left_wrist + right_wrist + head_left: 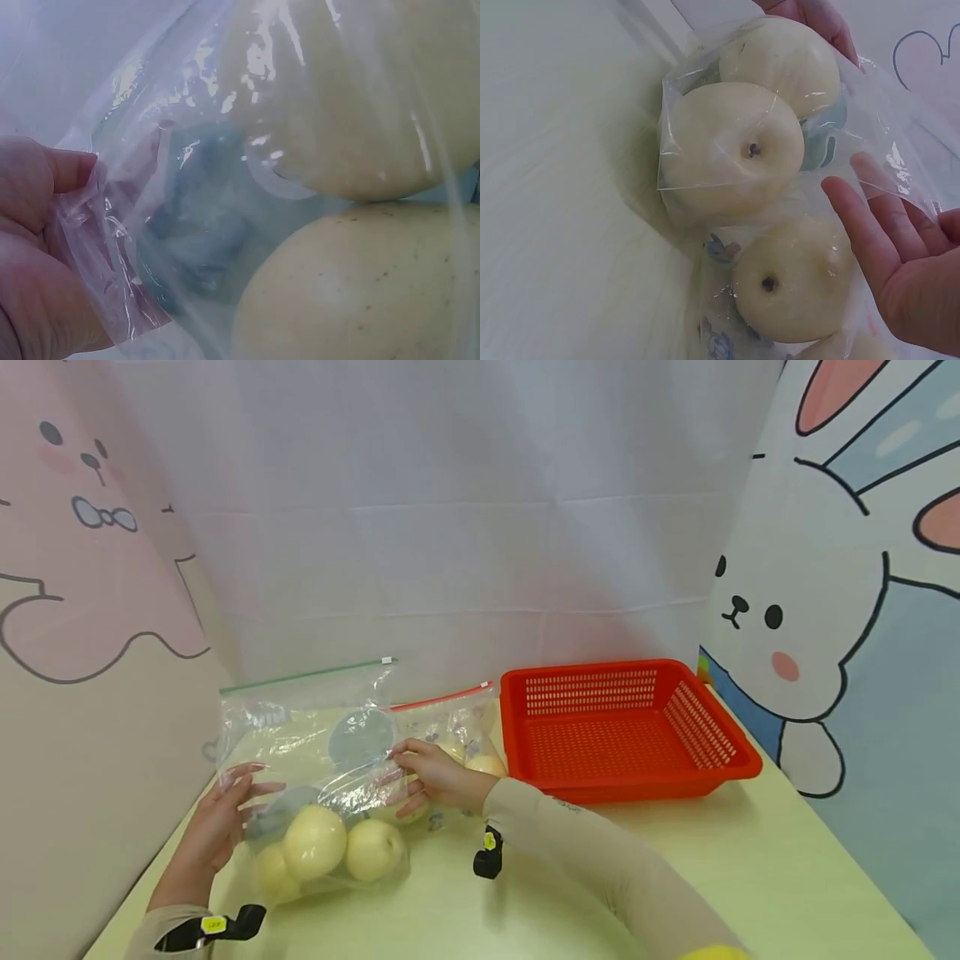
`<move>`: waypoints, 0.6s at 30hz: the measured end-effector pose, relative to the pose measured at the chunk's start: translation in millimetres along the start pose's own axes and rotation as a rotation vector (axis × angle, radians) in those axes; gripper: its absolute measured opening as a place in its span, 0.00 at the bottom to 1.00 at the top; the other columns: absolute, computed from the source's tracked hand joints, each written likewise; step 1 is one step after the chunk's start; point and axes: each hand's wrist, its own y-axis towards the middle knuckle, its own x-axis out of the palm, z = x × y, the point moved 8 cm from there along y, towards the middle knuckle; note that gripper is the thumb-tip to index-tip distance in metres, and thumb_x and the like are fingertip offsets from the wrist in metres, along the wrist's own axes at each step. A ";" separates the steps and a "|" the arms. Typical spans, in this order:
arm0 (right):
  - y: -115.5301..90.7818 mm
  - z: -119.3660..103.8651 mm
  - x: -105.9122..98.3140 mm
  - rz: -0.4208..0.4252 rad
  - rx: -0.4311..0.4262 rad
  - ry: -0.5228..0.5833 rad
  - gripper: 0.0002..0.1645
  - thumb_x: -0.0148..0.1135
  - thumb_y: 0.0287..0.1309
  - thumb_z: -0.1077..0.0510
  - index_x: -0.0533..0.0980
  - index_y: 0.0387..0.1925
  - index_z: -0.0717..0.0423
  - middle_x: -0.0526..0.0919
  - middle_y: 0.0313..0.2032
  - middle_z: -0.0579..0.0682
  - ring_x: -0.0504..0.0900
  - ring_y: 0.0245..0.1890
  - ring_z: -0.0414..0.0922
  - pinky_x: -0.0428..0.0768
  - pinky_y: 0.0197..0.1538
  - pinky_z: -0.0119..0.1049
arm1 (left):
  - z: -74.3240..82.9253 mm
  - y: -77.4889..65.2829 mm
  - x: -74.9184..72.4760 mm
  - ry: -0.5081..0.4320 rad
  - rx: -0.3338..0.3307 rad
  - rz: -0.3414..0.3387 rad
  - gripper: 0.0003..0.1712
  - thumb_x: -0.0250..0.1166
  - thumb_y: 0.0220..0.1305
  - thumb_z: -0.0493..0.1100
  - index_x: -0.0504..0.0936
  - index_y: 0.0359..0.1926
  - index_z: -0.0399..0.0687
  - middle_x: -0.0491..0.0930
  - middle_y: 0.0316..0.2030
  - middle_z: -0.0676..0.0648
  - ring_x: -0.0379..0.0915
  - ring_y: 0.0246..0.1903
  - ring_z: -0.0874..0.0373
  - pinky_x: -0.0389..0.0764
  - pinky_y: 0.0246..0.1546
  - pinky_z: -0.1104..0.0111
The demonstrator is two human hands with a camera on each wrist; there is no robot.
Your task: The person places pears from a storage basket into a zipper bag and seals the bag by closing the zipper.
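Note:
A clear zip bag [307, 676] with a green closure and grey-green printed patches stands raised off the table's left part. Three pale yellow round pears [315, 843] lie in its bottom; brown specks show on one pear [360, 285] in the left wrist view. On the bag's left side, my left hand [217, 822] pinches the plastic between thumb and fingers. My right hand [435, 774] pinches the opposite edge, with its other fingers [862, 229] extended behind the film. Behind it lies a second zip bag [442, 697] with a red closure, holding more pears [791, 289].
A red plastic basket [630, 789] with slotted walls stands at the back right and holds nothing visible. The pale yellow table [675, 860] meets a white curtain [450, 527] at the back. Cartoon-printed cloths [825, 635] hang at both sides.

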 end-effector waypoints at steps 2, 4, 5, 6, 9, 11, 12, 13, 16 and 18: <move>4.8 1.1 -0.4 0.005 0.007 0.013 0.08 0.45 0.77 0.61 0.71 0.43 0.58 0.85 0.44 0.63 0.88 0.34 0.62 0.83 0.37 0.60 | -2.1 4.8 -2.5 0.024 -0.024 0.014 0.10 0.46 0.79 0.53 0.74 0.51 0.72 0.85 0.37 0.64 0.79 0.35 0.63 0.76 0.33 0.70; 9.3 2.9 -1.5 0.017 0.018 0.022 0.08 0.44 0.76 0.62 0.71 0.42 0.58 0.85 0.45 0.64 0.86 0.39 0.65 0.82 0.37 0.61 | -4.4 10.3 -4.1 0.046 -0.057 0.018 0.09 0.46 0.79 0.55 0.71 0.52 0.71 0.85 0.36 0.66 0.79 0.36 0.64 0.76 0.35 0.70; 11.4 4.2 -2.4 0.023 0.025 0.029 0.08 0.44 0.76 0.62 0.71 0.41 0.58 0.85 0.45 0.65 0.85 0.41 0.67 0.82 0.38 0.61 | -6.1 13.2 -4.8 0.051 -0.077 0.022 0.09 0.46 0.78 0.56 0.70 0.52 0.71 0.84 0.36 0.66 0.78 0.36 0.65 0.75 0.35 0.70; 13.4 5.7 -3.0 0.027 0.033 0.036 0.08 0.44 0.76 0.63 0.70 0.41 0.58 0.84 0.46 0.66 0.84 0.42 0.68 0.82 0.38 0.61 | -8.0 16.2 -5.3 0.057 -0.096 0.024 0.09 0.45 0.78 0.57 0.69 0.53 0.70 0.84 0.35 0.67 0.78 0.37 0.65 0.75 0.36 0.70; 18.8 11.4 -5.3 0.041 0.055 0.067 0.08 0.43 0.75 0.64 0.69 0.39 0.58 0.83 0.47 0.68 0.82 0.46 0.70 0.81 0.41 0.62 | -13.8 25.1 -6.0 0.075 -0.136 0.035 0.10 0.44 0.78 0.58 0.67 0.53 0.68 0.84 0.34 0.67 0.78 0.38 0.68 0.75 0.40 0.70; 22.3 15.6 -7.6 0.053 0.067 0.093 0.08 0.43 0.74 0.65 0.69 0.37 0.58 0.83 0.47 0.70 0.81 0.48 0.70 0.81 0.42 0.63 | -18.7 30.6 -5.9 0.090 -0.156 0.041 0.10 0.43 0.78 0.58 0.66 0.53 0.69 0.84 0.34 0.68 0.75 0.39 0.72 0.72 0.43 0.71; 23.8 17.7 -9.0 0.060 0.074 0.106 0.08 0.43 0.74 0.65 0.69 0.37 0.58 0.82 0.47 0.70 0.80 0.48 0.71 0.80 0.42 0.63 | -21.2 33.2 -5.6 0.099 -0.163 0.043 0.10 0.43 0.78 0.58 0.66 0.54 0.69 0.84 0.34 0.69 0.74 0.40 0.74 0.71 0.45 0.71; 25.1 19.5 -10.4 0.067 0.078 0.118 0.09 0.43 0.74 0.65 0.69 0.36 0.58 0.82 0.47 0.71 0.80 0.48 0.71 0.80 0.43 0.64 | -23.5 35.5 -5.1 0.105 -0.168 0.045 0.11 0.42 0.79 0.58 0.66 0.54 0.68 0.84 0.34 0.69 0.73 0.41 0.76 0.70 0.47 0.72; 27.3 22.5 -13.7 0.078 0.081 0.139 0.09 0.43 0.75 0.65 0.69 0.37 0.59 0.82 0.46 0.72 0.80 0.49 0.71 0.80 0.44 0.64 | -30.4 41.0 -4.1 0.087 -0.180 0.053 0.13 0.42 0.79 0.57 0.66 0.56 0.66 0.84 0.34 0.69 0.70 0.43 0.80 0.70 0.48 0.75; 27.4 23.1 -14.1 0.068 0.083 0.148 0.09 0.42 0.76 0.64 0.69 0.37 0.60 0.81 0.48 0.73 0.79 0.50 0.71 0.79 0.45 0.64 | -33.9 43.0 -3.7 0.065 -0.184 0.065 0.13 0.43 0.79 0.56 0.66 0.57 0.63 0.84 0.33 0.69 0.72 0.42 0.79 0.73 0.44 0.76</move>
